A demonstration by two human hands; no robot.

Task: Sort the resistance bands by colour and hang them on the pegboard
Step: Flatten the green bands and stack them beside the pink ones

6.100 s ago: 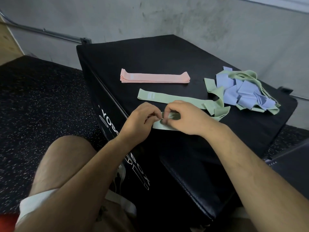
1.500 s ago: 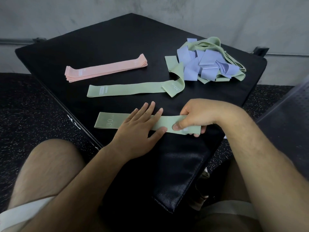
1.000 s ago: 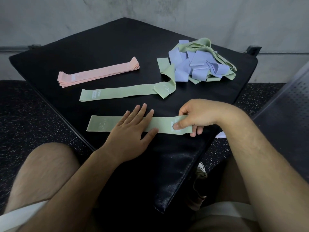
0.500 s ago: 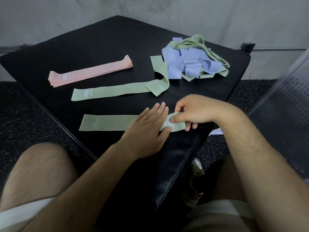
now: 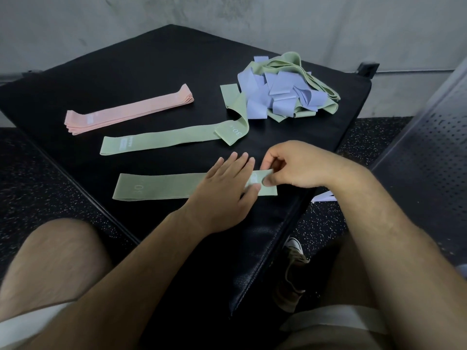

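Green and laid out flat, the near band [image 5: 161,189] runs across the lower middle of the frame, close to the front edge of the black padded bench [image 5: 151,72]. The left hand [image 5: 225,195] lies palm down on the band's right part, fingers straight and together, pressing it to the bench. The right hand [image 5: 295,168] pinches the band's right end between thumb and curled fingers, just beside the left fingertips. A pale label shows at that end, and "30" is printed near the left end.

Further up, at centre, the middle band [image 5: 171,138], also green, lies flat; its right end folds over and climbs towards the pile [image 5: 285,92] at upper right, a tangle of blue and green bands. At upper left sits the pink stack [image 5: 129,112], several bands laid neatly one on another. Pink stack, middle band and near band lie roughly parallel and apart from each other.

Dark speckled floor [image 5: 30,188] surrounds the bench, with a grey wall [image 5: 227,18] behind. A perforated grey panel [image 5: 429,160] fills the right edge. Bare knees and pale shorts show at the bottom, and a shoe [image 5: 293,274] below the bench's near corner.
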